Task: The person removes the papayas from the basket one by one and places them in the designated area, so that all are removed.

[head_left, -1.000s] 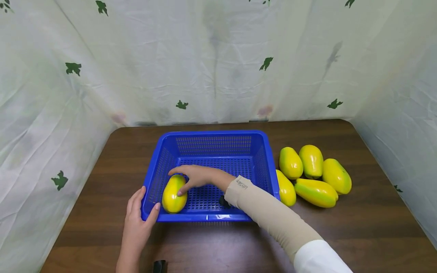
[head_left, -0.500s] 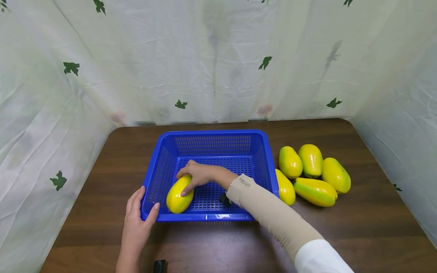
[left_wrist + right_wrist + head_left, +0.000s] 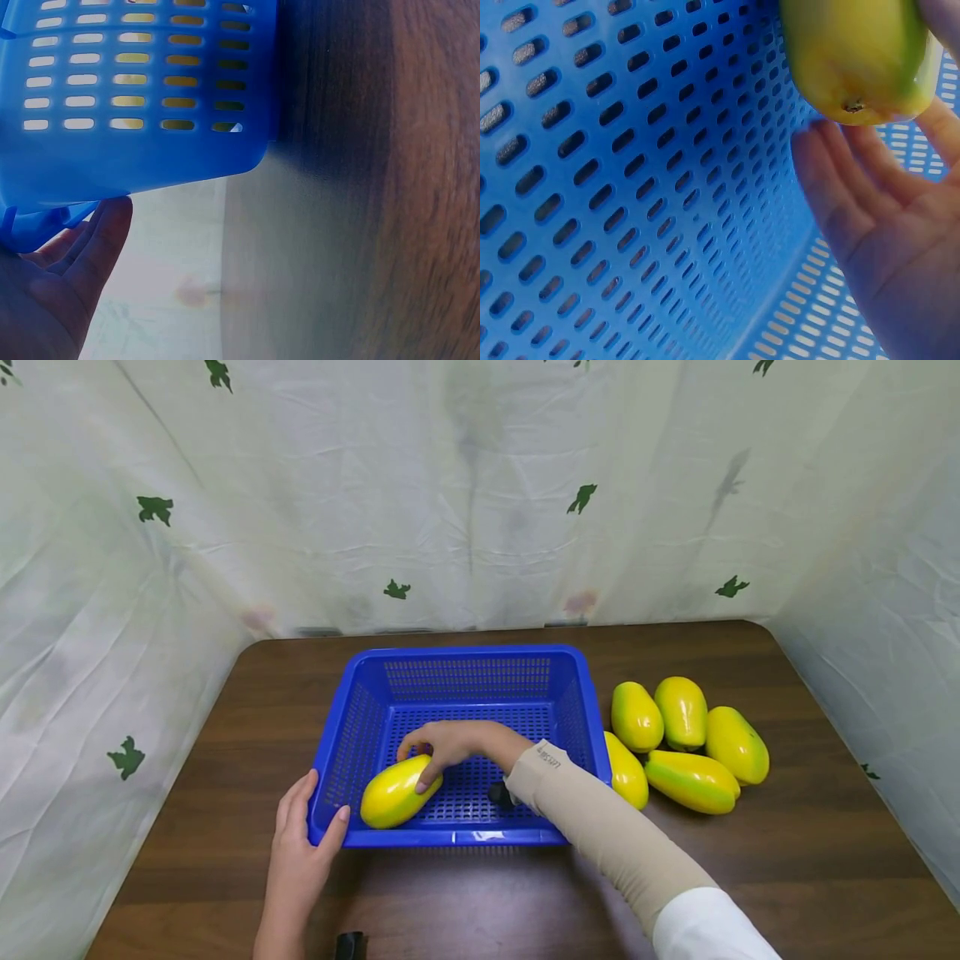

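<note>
A blue plastic basket (image 3: 472, 837) with slotted walls stands on the table. Inside its front left corner lies a yellow-green papaya (image 3: 397, 793), tilted with its far end to the right. My right hand (image 3: 450, 747) holds that papaya's far right end, thumb on the near side and fingers behind. In the right wrist view the papaya (image 3: 859, 60) shows its brown stem spot above the fingers. My left hand (image 3: 300, 839) grips the basket at its left front corner, thumb over the rim. From the left wrist, the fingers (image 3: 101, 240) touch the rim's underside.
Several more papayas (image 3: 693, 781) lie in a group right of the basket, one close against its right wall. The brown wooden table (image 3: 825, 852) is bordered by pale leaf-patterned cloth (image 3: 480, 510). A black object (image 3: 350, 945) sits at the front edge of view.
The papaya in the basket has turned from nearly lengthwise to slanting, its far end swinging right with my right hand. My left hand keeps its place on the corner.
</note>
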The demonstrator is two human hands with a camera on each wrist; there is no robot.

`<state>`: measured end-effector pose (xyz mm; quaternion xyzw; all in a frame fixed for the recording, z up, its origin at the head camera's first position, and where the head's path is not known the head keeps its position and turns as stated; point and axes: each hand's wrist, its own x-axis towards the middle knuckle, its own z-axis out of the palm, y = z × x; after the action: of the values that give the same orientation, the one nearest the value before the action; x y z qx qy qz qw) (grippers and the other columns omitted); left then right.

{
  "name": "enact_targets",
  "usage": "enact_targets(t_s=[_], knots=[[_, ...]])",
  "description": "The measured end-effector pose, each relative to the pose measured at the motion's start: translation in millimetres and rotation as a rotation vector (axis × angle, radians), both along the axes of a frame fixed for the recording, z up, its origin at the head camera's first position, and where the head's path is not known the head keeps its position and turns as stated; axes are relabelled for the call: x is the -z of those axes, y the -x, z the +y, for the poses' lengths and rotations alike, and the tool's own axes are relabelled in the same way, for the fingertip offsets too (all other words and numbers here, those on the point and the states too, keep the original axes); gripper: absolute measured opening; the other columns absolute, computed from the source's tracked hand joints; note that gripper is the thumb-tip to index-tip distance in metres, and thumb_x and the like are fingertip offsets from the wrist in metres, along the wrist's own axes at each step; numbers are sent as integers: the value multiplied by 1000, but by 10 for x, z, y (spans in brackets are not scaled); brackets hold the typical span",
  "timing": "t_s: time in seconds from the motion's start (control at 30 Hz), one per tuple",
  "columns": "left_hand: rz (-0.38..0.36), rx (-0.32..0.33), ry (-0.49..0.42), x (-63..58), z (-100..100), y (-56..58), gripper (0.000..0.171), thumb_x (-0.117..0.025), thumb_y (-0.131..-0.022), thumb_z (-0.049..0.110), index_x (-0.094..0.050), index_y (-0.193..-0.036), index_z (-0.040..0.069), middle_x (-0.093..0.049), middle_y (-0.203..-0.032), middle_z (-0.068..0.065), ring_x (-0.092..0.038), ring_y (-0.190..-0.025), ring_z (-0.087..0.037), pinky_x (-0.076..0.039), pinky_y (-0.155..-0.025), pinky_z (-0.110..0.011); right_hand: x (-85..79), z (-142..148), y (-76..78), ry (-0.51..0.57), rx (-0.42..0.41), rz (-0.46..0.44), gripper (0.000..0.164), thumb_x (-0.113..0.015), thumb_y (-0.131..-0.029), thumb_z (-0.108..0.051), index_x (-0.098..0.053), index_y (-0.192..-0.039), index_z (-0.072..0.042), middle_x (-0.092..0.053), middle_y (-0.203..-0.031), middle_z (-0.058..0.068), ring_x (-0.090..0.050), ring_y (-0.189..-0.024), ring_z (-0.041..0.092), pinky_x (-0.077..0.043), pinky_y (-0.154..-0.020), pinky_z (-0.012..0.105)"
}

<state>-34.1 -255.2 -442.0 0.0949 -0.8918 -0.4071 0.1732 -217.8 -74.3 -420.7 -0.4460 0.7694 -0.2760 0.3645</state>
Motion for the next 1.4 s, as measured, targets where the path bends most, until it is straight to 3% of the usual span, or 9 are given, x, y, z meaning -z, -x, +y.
enact_targets(t_s=[0.33,0.53,0.9,0.97,1.07,1.2,1.4], knots=[[19,2,-5,-7,6,0,61,-64,-82,13,-36,-135,2,-33,-134,-15,-38,-113,-33,-33,-91,-54,-46,58,28,80,24,-9,45,-75,-73,-28,-56,-112,-17,-54,-109,-1,-50,-97,12,-41,-81,22],[20,5,-9,-6,7,-1,61,-64,-83,12,-36,-136,2,-33,-134,-16,-39,-113,-34,-33,-90,-54,-173,172,74,201,31,-42,44,-74,-75,-24,-54,-112,-12,-57,-105,0,-53,-92,18,-43,-78,23],[42,6,-8,2,12,-2,61,-64,-82,10,-37,-135,3,-34,-134,-15,-39,-113,-33,-34,-89,-53,-325,450,138,383,135,-64,45,-73,-75,-24,-53,-114,-13,-56,-104,0,-51,-93,20,-43,-81,33],[49,6,-6,3,12,-5,61,-64,-81,10,-37,-135,3,-35,-134,-15,-39,-113,-33,-34,-90,-50,-350,501,141,418,154,-72,46,-73,-75,-24,-53,-114,-12,-56,-104,1,-52,-93,20,-44,-81,32],[56,5,-4,8,13,-4,60,-64,-81,10,-38,-135,3,-35,-134,-15,-39,-112,-32,-33,-94,-29,-381,578,136,467,186,-76,46,-72,-75,-22,-53,-115,-11,-56,-105,2,-52,-93,20,-45,-80,33],[81,6,-3,20,10,1,60,-65,-80,8,-39,-134,3,-36,-133,-15,-40,-112,-31,-25,-85,-6,-429,679,106,511,251,-76,44,-72,-76,-17,-52,-115,-10,-55,-106,2,-51,-93,20,-47,-77,34],[105,6,-1,32,5,2,60,-65,-79,7,-40,-133,2,-37,-132,-15,-40,-112,-31,-25,-86,-6,-644,821,-31,553,342,-92,43,-70,-77,-7,-51,-114,-2,-55,-106,8,-52,-93,21,-48,-76,32]])
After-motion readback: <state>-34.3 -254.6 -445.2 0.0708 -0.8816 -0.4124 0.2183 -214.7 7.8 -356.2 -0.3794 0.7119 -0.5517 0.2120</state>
